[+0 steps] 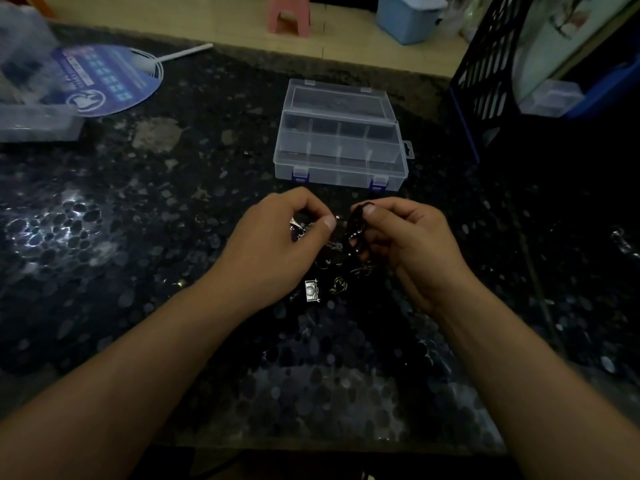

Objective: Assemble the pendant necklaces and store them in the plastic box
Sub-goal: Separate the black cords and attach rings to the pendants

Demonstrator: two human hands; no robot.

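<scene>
A clear plastic box (pixel 341 168) with blue latches and several compartments lies closed on the dark table, just beyond my hands. My left hand (pixel 280 237) pinches something small and silvery between thumb and fingers; what it is I cannot tell. My right hand (pixel 408 237) pinches a dark necklace cord (pixel 356 216) that hangs in loops between the two hands. Below them, loose metal pendants lie on the table, among them a small silver camera charm (pixel 311 289) and a round charm (pixel 338 285).
A blue printed hand fan (pixel 104 77) and a clear plastic container (pixel 31 95) lie at the far left. A dark mesh crate (pixel 485 81) stands at the far right. A pink stool (pixel 289 13) and a light blue bin (pixel 407 17) stand on the floor beyond the table.
</scene>
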